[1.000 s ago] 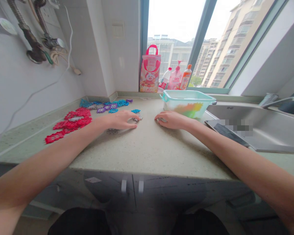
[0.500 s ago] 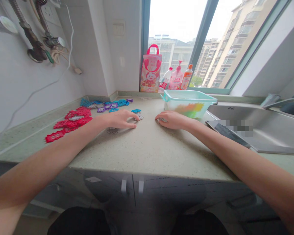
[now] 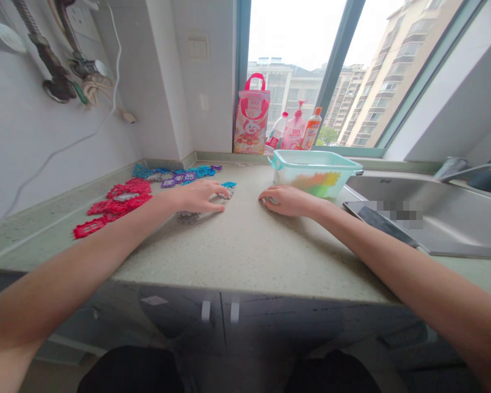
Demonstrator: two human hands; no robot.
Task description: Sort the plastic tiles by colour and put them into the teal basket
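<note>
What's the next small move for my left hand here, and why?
Probably pinch the grey piece at the fingertips of your left hand and lift it. It lies loose on the counter by the fingers, apart from the red pile and the blue pile.

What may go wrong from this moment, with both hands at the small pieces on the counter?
1. A grey piece lies beside the wrist of the left hand; the arm might sweep it off the counter.
2. The right hand is close to the tub; a quick move might push it toward the sink.
3. The dark flat thing rests on the sink's rim and might slide in.
</note>
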